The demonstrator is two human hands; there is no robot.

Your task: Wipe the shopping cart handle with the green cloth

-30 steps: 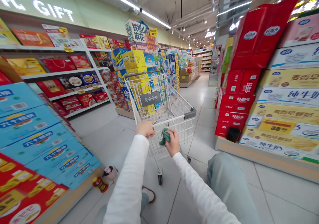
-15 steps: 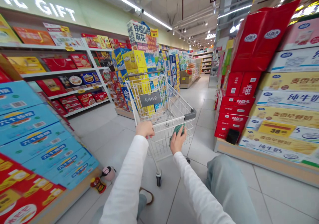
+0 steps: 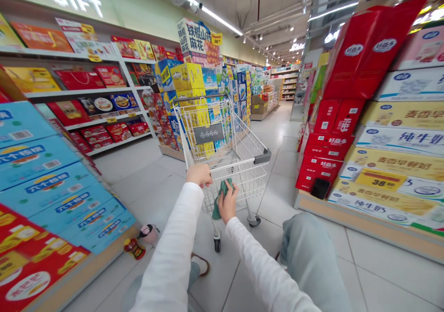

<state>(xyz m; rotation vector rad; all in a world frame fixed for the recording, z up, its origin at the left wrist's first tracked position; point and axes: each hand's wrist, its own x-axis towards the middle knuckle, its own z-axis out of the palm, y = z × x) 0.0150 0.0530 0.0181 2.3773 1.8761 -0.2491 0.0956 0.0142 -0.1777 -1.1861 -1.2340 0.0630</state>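
A white wire shopping cart (image 3: 239,157) stands in the aisle in front of me, its basket holding nothing that I can see. My left hand (image 3: 199,174) is closed round the cart's near left corner. My right hand (image 3: 227,202) presses a crumpled green cloth (image 3: 219,197) against the cart's lower near side, fingers wrapped on the cloth. Both arms wear white sleeves. My right knee in light trousers (image 3: 308,252) is raised at the lower right.
Blue and red boxes (image 3: 52,187) are stacked on the left, red and cream cartons (image 3: 388,131) on the right. Shelves of gift boxes (image 3: 93,103) line the far left. A small pink item (image 3: 150,232) and a red jar (image 3: 132,248) lie on the floor.
My right hand has slid the green cloth from the cart's near right side down and leftward to the lower left. My left hand kept its hold.
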